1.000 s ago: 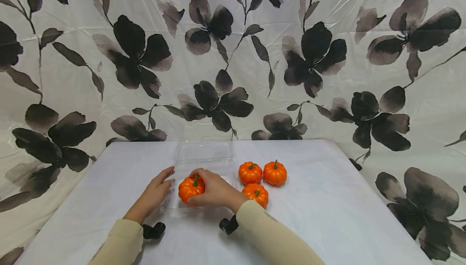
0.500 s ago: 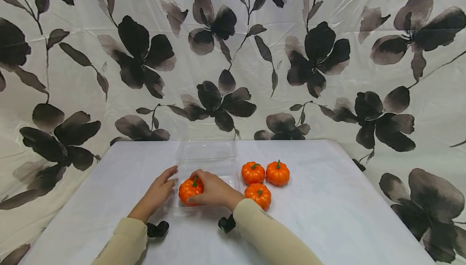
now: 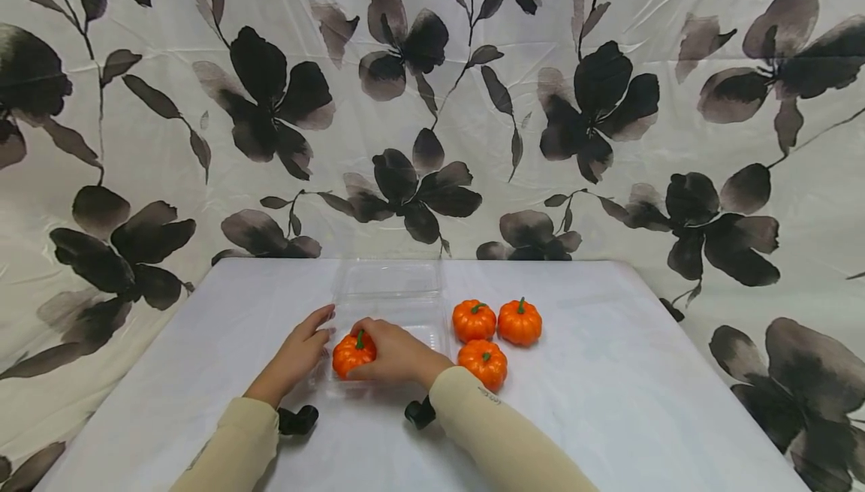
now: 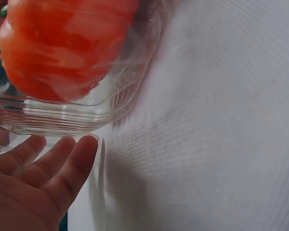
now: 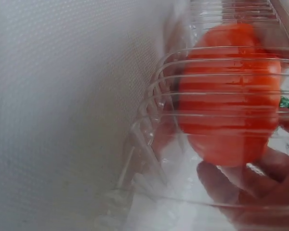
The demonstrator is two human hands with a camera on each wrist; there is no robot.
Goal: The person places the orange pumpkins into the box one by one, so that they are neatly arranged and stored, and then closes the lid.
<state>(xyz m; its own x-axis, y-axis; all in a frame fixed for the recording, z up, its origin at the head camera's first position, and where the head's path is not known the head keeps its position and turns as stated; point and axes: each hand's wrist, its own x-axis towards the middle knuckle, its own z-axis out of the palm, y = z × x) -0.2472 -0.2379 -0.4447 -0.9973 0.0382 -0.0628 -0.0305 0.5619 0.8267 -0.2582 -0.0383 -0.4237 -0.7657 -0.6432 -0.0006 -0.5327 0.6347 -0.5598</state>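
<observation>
A small orange pumpkin [image 3: 352,357] with a green stem sits inside a clear plastic clamshell box [image 3: 424,324], in its near left corner. My right hand [image 3: 400,357] grips this pumpkin, fingers over the far side and thumb on the near side. In the right wrist view the pumpkin [image 5: 229,96] shows through the ribbed clear wall, with fingertips [image 5: 216,180] against it. My left hand [image 3: 297,353] stays at the box's left side, its fingers extended. In the left wrist view those fingers [image 4: 72,166] touch or nearly touch the ribbed wall [image 4: 53,120].
Right of the box stand three more orange pumpkins: one at the back [image 3: 474,320], one farther right [image 3: 519,322] and one nearer [image 3: 483,364]. The clear lid [image 3: 388,279] lies open toward the back edge of the white table [image 3: 608,417]. A floral cloth [image 3: 432,101] hangs behind.
The held pumpkin has come down slightly in the box's near left corner, with my right hand still gripping it. My left hand keeps its place beside the box. The head view has shifted slightly.
</observation>
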